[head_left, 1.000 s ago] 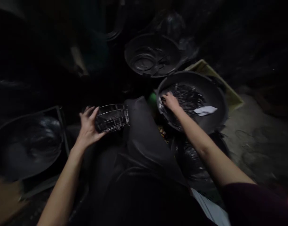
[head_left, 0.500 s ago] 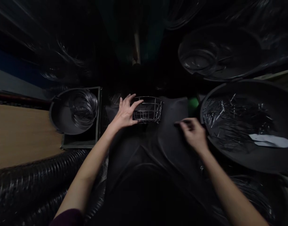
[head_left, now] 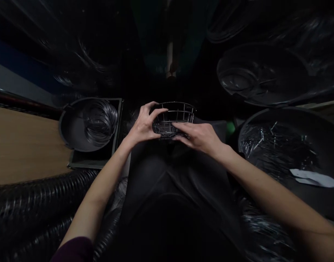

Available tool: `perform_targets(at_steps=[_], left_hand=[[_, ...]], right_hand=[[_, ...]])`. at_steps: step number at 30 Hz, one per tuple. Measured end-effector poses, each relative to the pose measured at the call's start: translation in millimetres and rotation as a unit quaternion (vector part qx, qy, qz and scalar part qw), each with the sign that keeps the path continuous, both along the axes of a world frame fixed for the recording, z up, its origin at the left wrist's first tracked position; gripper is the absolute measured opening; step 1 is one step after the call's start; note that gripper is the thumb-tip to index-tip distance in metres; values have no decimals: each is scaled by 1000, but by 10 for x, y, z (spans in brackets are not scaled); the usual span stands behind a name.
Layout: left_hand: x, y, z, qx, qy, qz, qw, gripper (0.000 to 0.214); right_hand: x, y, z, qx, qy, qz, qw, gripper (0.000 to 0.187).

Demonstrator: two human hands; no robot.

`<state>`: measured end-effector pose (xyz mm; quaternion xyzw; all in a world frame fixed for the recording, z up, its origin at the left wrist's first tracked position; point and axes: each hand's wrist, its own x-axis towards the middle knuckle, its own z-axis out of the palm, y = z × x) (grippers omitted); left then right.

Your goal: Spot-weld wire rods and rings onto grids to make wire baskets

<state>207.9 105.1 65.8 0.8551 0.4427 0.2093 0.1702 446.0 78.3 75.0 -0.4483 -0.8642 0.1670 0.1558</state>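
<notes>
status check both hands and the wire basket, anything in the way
Left hand holds wire basket at its left end. Right hand at basket's near right side, grip unclear. No obstruction seen between hands and basket.

A dim workshop, as the coil of wire (head_left: 103, 122) and the basin (head_left: 329, 151) of short metal pieces (head_left: 284, 149) show.
</notes>
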Motion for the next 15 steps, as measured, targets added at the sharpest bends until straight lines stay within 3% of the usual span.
perform_targets(at_steps=[3, 7, 15], left_hand=[[-95, 82, 2, 4, -28, 10, 1000, 84], [-147, 219, 27, 22, -68, 17, 997, 84], [-130, 498, 152, 25, -99, 32, 994, 82]], right_hand=[[-24, 77, -38, 82, -51, 56, 994, 37], [-19, 288, 1, 156, -18, 77, 985, 31], [-9, 671, 131, 124, 43, 104, 986, 30]])
